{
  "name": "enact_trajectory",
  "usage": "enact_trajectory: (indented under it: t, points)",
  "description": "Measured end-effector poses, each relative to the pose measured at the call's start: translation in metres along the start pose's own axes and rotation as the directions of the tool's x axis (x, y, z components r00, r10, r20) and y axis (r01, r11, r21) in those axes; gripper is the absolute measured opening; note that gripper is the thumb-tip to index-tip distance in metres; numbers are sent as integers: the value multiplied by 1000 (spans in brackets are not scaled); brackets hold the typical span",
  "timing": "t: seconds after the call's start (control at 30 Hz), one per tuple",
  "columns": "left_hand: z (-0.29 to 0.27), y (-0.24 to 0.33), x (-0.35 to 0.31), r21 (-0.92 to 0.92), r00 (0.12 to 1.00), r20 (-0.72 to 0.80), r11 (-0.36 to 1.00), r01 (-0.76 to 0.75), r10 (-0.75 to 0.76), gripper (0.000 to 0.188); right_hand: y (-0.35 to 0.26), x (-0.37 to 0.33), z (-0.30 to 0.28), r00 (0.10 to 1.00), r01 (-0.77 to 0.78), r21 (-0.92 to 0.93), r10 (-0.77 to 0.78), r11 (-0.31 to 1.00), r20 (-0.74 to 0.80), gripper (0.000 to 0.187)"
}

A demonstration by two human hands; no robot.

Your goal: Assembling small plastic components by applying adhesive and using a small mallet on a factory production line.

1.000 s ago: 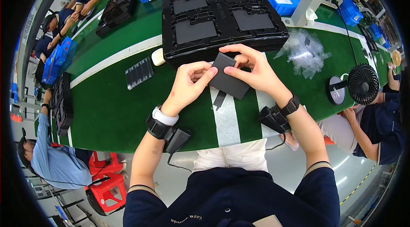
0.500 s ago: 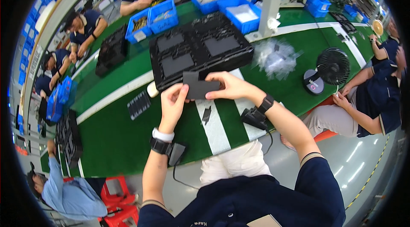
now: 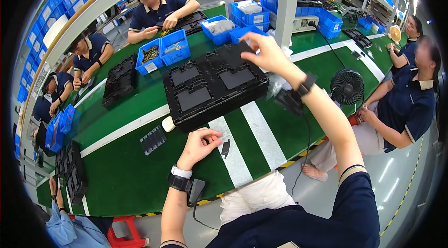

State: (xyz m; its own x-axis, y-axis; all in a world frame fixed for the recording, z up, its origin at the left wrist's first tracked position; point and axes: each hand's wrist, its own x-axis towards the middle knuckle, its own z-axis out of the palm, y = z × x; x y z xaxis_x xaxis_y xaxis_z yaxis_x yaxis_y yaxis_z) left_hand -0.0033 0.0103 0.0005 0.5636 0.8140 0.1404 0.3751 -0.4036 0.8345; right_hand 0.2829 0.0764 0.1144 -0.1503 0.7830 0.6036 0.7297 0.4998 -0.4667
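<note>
My right hand [image 3: 269,55] reaches over the far right part of a black moulded tray [image 3: 217,79]. Its thumb and forefinger curve round the edge of a thin black sheet [image 3: 230,57], which lies at that compartment; the exact contact is partly hidden. Nearer to me, my left hand [image 3: 198,146] hovers over the green table, fingers loosely curled, thumb and forefinger slightly apart with nothing visible between them. Just right of its fingertips, a small black strip [image 3: 226,148] lies on a white band. Dark grey rectangles show in the tray's other compartments.
Blue bins [image 3: 175,48] with small parts stand behind the tray. A black desk fan [image 3: 347,87] is at the right, near a seated person. A metal post [image 3: 285,10] rises behind my right hand. A dark slotted piece [image 3: 153,140] lies left of the tray.
My hands have separated. The right one has carried the black sheet forward to the tray's far right; the left has let go and dropped back toward the small strip. The view has shifted.
</note>
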Motion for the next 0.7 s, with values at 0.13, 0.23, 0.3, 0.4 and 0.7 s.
enact_trajectory:
  t: [0.13, 0.23, 0.3, 0.4, 0.7]
  points:
    - [4, -4, 1, -12, 999, 10, 999, -43, 43, 17, 43, 36, 48, 958, -253, 80, 261, 964, -116, 43]
    - [4, -5, -2, -20, 998, 40, 998, -56, 57, 21, 37, 39, 66, 801, -599, 244, 573, 763, 176, 45]
    - [5, -6, -3, -23, 995, 50, 996, -81, 82, 22, 42, 33, 77, 922, -388, -67, 388, 919, -12, 44]
    - [4, 0, -4, 29, 993, 58, 994, -103, 101, 27, 46, 22, 80, 946, -297, -192, 316, 935, 77, 35]
    - [6, 2, -1, 91, 990, 65, 987, -132, 126, 27, 41, 0, 78, 957, -111, -407, 208, 907, 204, 41]
